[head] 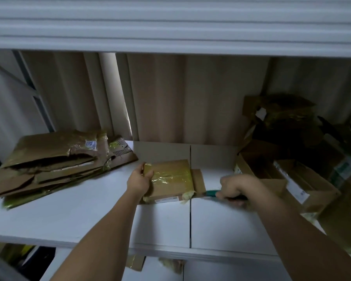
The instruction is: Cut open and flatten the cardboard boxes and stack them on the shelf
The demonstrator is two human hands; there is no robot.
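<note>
The cutting step is under way on a small taped box [170, 180] lying flat on the white shelf [79, 216], near the middle and straddling the seam between the two shelf boards. The left hand [139, 180] grips the box's left edge, fingers curled over the top, pinning it down. The right hand [232, 188] is wrapped round a green-handled cutter [211, 193], whose tip meets the box at its near right corner, where a loose flap [199, 182] already stands out to the side — the blade itself is too small and dark to make out.

To the left, a stack of flattened boxes [55, 165] lies on the same shelf, well apart from the work. To the right sits a heap of uncut boxes [292, 165], some open-topped, so by my reckoning the task is partway through, with a good deal left.

The next move, I'd judge, calls for drawing the cutter along the glossy tape across the top seam while the left hand keeps the box from sliding — and keeping those left fingers clear of the blade's line. Once the tape is slit, the flaps need opening and the box pressing flat before it joins the stack on the left.
</note>
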